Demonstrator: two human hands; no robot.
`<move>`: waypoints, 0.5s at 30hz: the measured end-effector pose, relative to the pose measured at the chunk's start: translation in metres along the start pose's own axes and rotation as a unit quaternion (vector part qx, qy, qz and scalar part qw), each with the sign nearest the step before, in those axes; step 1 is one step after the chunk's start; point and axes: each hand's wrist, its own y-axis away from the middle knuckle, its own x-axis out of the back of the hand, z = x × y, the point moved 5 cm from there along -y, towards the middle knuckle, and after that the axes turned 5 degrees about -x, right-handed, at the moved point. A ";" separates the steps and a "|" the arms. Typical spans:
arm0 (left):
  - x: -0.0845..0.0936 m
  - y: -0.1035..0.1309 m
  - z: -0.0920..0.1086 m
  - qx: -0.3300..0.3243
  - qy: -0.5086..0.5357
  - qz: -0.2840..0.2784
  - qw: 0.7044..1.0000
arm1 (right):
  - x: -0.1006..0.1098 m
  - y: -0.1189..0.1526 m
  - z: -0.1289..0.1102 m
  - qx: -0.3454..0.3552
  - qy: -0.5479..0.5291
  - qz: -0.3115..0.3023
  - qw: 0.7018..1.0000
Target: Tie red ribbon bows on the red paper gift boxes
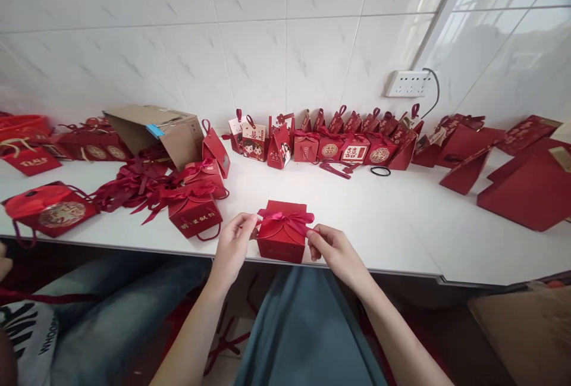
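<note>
A small red box [281,247] stands at the table's front edge, with a shiny red ribbon [286,217] tied in a bow across its top. At the box's left side, my left hand [235,243] pinches the ribbon between thumb and fingertips. My right hand [332,247] is at the box's right side, its thumb and fingers closed on the ribbon's other end. The box rests upright on the white table [370,237] between both hands.
Left of the box are another ribboned red box [195,217], a pile of ribbons [134,187] and an open cardboard box [187,136]. Red and white gift boxes [330,151] line the wall. Large red boxes [526,190] stand right. A seated person's jeans [120,314] show at lower left.
</note>
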 end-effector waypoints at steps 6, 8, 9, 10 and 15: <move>-0.002 0.022 0.025 -0.017 -0.098 0.016 0.995 | -0.005 0.017 -0.006 -0.058 -0.037 -0.019 0.997; -0.006 0.029 0.024 -0.013 -0.086 0.019 0.996 | -0.008 0.022 -0.009 -0.047 -0.017 -0.017 0.999; -0.008 0.032 0.022 -0.012 -0.077 0.022 0.997 | -0.009 0.023 -0.011 -0.038 -0.010 -0.017 0.999; -0.010 0.035 0.020 -0.012 -0.070 0.027 0.997 | -0.011 0.024 -0.011 -0.031 -0.008 -0.021 0.999; -0.015 0.044 0.012 -0.026 -0.065 0.040 0.997 | -0.012 0.021 -0.003 -0.010 -0.015 -0.037 0.999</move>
